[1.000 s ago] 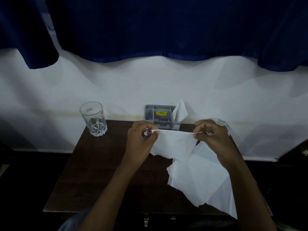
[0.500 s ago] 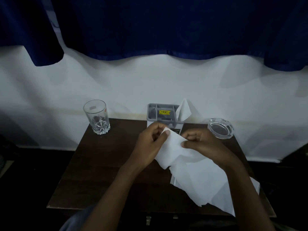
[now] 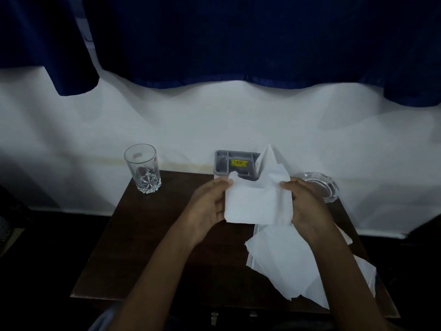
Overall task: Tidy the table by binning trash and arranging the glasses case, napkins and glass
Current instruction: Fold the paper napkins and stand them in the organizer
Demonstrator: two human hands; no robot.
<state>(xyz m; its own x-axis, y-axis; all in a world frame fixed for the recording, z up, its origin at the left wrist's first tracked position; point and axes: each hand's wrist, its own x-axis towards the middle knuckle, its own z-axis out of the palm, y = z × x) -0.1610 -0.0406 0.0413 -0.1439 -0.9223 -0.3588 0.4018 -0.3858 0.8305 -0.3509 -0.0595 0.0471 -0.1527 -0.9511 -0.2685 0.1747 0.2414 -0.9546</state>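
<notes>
- The left hand (image 3: 210,206) and right hand (image 3: 304,206) pinch opposite edges of a folded napkin (image 3: 259,204), held above the table (image 3: 148,235).
- The napkin looks light and limp; gripping corners likely keeps folds crisp.
- A loose napkin pile (image 3: 286,261) lies near right; the grey holder (image 3: 235,164) sits behind, the fragile glass (image 3: 142,168) far left.

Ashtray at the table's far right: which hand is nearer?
Right. The right hand grips the folded napkin right beside the ashtray, partly overlapping it in view. The left hand holds the napkin's other edge, farther off.
</notes>
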